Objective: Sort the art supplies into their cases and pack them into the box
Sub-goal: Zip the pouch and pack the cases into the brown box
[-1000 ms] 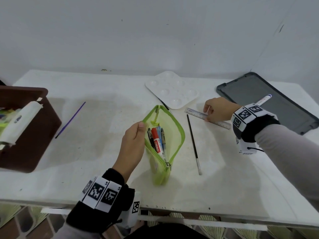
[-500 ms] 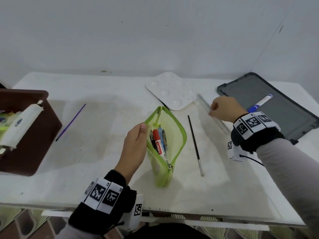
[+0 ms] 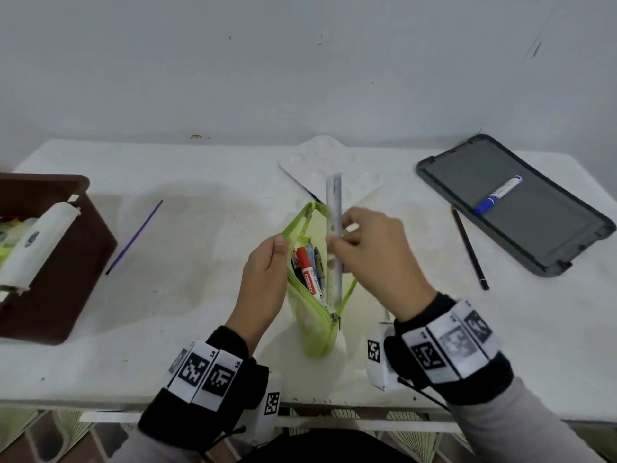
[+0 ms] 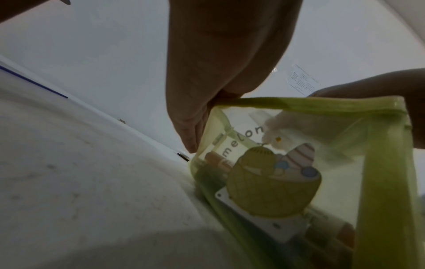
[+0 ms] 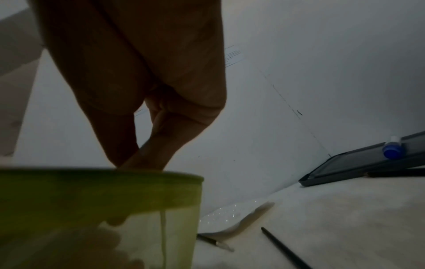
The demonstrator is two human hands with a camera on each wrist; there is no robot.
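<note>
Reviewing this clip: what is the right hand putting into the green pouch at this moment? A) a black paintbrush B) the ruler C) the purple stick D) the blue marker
B: the right hand pinches the ruler, standing upright in the open green pouch.

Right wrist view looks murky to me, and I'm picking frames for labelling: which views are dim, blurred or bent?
Head view: evenly lit, the table edge bows from the wide lens, the ruler is slightly smeared. Left wrist view: dimmer, the left hand backlit, the pouch print readable. Right wrist view: darkest and grainy, the right hand nearly a silhouette, the pouch rim blurred.
</note>
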